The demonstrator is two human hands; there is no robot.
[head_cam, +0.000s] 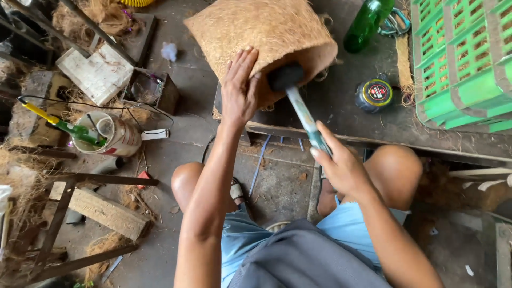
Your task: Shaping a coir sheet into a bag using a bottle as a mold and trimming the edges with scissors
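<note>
A brown coir-fibre pot [266,32] lies on its side on a dark work board [341,106]. My left hand [240,88] presses flat on the pot's near edge, fingers spread. My right hand [341,165] grips the pale handle of a black-headed mallet [285,77], whose head rests against the pot's rim just right of my left hand. My knees show below the board.
A green bottle [368,21], a round black tin [374,95] and green plastic crates [464,58] sit to the right on the board. A white bucket with a green-and-yellow tool [109,133], a wooden block [104,210], metal bars and loose fibre lie on the floor at left.
</note>
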